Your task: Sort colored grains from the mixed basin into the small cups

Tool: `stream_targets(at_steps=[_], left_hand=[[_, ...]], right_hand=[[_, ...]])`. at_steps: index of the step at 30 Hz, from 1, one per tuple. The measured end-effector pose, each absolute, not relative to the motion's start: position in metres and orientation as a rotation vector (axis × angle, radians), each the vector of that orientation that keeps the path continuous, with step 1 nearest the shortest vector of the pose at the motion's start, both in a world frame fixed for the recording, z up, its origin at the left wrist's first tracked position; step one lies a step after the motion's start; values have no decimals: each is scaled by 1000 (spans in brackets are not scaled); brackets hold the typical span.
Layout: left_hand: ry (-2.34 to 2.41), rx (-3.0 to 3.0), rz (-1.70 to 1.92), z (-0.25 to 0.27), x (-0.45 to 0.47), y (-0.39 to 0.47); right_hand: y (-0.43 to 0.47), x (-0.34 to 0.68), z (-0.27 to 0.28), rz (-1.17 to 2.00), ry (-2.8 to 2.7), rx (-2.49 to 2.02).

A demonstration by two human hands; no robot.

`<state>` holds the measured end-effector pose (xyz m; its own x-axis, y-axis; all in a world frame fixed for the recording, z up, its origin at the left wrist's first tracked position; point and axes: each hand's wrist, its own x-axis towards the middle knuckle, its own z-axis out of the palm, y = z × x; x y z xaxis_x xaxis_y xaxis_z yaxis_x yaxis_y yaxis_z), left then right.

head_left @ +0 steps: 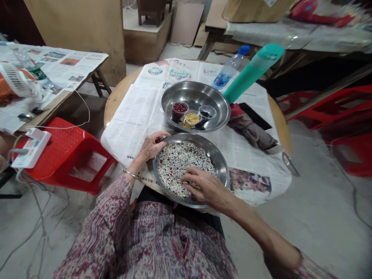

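Observation:
A round steel basin (pixel 221 162) near my lap holds a mix of white grains (pixel 177 161) with dark, red and yellow pieces. My left hand (pixel 152 146) is at its left rim, with the thumb and fingers closed on the edge. Inside the basin, my right hand (pixel 200 184) touches the mix with bent fingers spread apart; its fingertips are partly hidden. Behind stands a second steel basin (pixel 200 89) with three clear cups: red beans (pixel 179 107), yellow pieces (pixel 192 119) and dark beans (pixel 207 114).
Newspaper (pixel 128 131) covers the round table. A water bottle (pixel 228 71), a green cylinder (pixel 254 71), a dark cloth (pixel 250 130) and a black phone (pixel 255 116) lie or stand right of the back basin. To the left, a red stool (pixel 65 151) carries a power strip (pixel 31 149).

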<state>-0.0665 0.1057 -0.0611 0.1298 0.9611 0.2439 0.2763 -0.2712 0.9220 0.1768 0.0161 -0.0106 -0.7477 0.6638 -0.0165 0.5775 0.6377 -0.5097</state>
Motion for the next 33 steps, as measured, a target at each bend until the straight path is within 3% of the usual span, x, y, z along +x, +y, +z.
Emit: stream_targets(at_steps=[5,16,20,28,33], left_hand=[[1217,1680,1182,-62,-66,106],[1218,1647,1178,-61,-66,105],[1214,1658,1174,-62,-67,105],[1228,1651,1181,-62,-67,106],[1220,1632,1185,-63,-66,106]], right_hand=[[-2,187,-11,935,-2823,-997],[64,151,-35,272,-2429,-1364],[75,128,-37,215,-2474,-1278],[42,132,-23,457,-2830,-784],[39,185,-15,245,-2748,-1091]])
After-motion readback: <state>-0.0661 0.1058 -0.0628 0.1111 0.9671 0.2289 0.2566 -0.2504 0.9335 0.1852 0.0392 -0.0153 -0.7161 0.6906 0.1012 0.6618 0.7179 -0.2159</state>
